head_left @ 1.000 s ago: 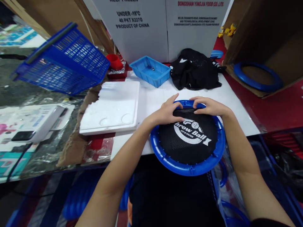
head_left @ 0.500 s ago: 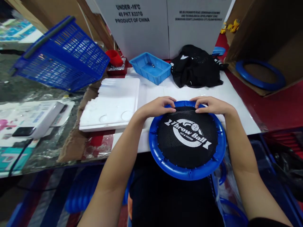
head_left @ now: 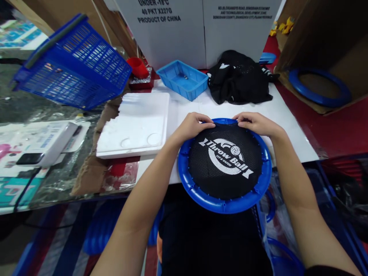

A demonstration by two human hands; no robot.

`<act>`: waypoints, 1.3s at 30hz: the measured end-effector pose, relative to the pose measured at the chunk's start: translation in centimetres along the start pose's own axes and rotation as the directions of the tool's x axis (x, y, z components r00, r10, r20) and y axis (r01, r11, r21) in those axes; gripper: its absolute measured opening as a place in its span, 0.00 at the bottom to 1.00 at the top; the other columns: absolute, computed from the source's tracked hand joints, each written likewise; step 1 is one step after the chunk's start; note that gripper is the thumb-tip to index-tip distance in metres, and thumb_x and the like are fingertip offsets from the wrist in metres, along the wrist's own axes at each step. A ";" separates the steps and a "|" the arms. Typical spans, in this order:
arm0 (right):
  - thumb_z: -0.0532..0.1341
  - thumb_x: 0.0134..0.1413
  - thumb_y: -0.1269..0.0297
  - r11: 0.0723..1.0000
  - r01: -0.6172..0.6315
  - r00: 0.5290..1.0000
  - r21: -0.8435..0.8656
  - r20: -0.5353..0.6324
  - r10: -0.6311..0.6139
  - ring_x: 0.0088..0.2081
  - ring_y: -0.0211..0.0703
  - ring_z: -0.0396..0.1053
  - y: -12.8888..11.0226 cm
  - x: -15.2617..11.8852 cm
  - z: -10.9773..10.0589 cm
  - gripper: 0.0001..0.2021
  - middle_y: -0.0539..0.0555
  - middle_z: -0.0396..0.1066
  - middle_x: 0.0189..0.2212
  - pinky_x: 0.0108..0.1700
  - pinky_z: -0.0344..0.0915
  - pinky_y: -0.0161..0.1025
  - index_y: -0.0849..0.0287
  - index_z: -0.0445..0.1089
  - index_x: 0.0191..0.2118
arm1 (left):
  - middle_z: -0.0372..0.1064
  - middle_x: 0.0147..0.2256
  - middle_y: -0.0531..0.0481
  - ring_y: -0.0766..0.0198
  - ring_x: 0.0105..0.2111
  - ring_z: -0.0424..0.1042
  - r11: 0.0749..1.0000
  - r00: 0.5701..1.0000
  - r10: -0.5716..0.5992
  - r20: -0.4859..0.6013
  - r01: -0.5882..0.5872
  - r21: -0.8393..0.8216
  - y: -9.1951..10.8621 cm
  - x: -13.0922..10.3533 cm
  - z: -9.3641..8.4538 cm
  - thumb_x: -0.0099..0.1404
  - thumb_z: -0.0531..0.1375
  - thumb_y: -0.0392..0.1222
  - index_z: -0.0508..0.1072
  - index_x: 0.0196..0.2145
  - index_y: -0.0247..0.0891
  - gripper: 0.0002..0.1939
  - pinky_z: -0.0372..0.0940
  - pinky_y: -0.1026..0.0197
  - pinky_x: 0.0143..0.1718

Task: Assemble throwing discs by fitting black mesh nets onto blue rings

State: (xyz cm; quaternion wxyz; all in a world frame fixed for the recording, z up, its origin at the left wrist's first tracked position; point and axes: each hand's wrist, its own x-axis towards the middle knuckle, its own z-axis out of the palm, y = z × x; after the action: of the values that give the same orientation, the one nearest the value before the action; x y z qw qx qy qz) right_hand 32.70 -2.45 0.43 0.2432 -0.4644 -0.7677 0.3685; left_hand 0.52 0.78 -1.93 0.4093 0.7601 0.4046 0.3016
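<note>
A blue plastic ring (head_left: 193,184) lies partly over the table's front edge and my lap, with a black mesh disc (head_left: 221,180) printed "Throw Ball" set inside it. At the ring's far side, my left hand (head_left: 197,125) pinches the mesh's edge between thumb and fingers. Close beside it on the right, my right hand (head_left: 255,123) grips the same far edge, its thumb over the mesh. Along that edge between the hands, the mesh reaches up near the blue rim. Fingertips under the rim are partly hidden.
Behind the ring stand a light blue tray (head_left: 188,92) with small metal pieces and a heap of black mesh (head_left: 238,80). White foam (head_left: 138,126) lies left, near a tilted blue basket (head_left: 77,69). Another blue ring (head_left: 319,100) rests in a cardboard box at right.
Both hands have drawn the mesh's far edge outward toward the rim, covering more of the ring there. The ring has shifted slightly left and away from me.
</note>
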 end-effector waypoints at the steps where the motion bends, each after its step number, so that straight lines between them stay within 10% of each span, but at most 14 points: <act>1: 0.67 0.65 0.46 1.000 -0.001 1.000 -0.004 0.003 0.001 0.58 0.62 0.77 0.1 0.0 0.0 0.15 0.60 0.82 0.60 0.65 0.69 0.62 0.52 0.74 0.35 | 0.86 0.38 0.44 0.53 0.41 0.82 1.000 1.000 -0.021 0.002 0.021 -0.019 0.0 0.0 0.0 0.64 0.73 0.56 0.89 0.36 0.41 0.15 0.74 0.50 0.52; 12: 0.67 0.65 0.50 0.998 0.056 0.998 -0.029 -0.036 -0.057 0.57 0.60 0.78 1.4 0.7 0.6 0.12 0.57 0.83 0.56 0.65 0.70 0.60 0.51 0.77 0.36 | 0.84 0.35 0.44 0.57 0.37 0.79 0.978 0.986 -0.143 0.084 0.154 -0.140 -0.3 0.4 -1.2 0.57 0.78 0.62 0.87 0.35 0.38 0.23 0.74 0.54 0.43; 27: 0.65 0.63 0.56 0.995 0.075 0.993 -0.070 -0.082 -0.081 0.58 0.61 0.78 1.7 0.7 0.9 0.07 0.58 0.83 0.55 0.65 0.70 0.60 0.51 0.77 0.35 | 0.86 0.38 0.45 0.56 0.41 0.81 0.991 0.993 0.118 0.003 -0.118 0.055 -1.3 0.4 -0.6 0.67 0.71 0.50 0.88 0.37 0.41 0.11 0.71 0.52 0.49; 39: 0.67 0.62 0.55 0.996 0.057 0.997 -0.070 -0.052 -0.060 0.55 0.62 0.78 1.4 0.6 0.7 0.07 0.58 0.83 0.52 0.64 0.71 0.64 0.51 0.78 0.36 | 0.76 0.28 0.49 0.63 0.30 0.71 0.995 0.994 -0.096 0.043 0.097 -0.036 -0.6 0.3 -1.6 0.62 0.75 0.50 0.86 0.39 0.36 0.14 0.67 0.57 0.35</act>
State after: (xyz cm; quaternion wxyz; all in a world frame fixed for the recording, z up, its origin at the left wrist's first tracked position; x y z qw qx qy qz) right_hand 32.68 -1.71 -1.06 0.2585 -0.4597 -0.7863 0.3219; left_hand -0.81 1.82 -1.62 0.4459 0.7379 0.4266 0.2733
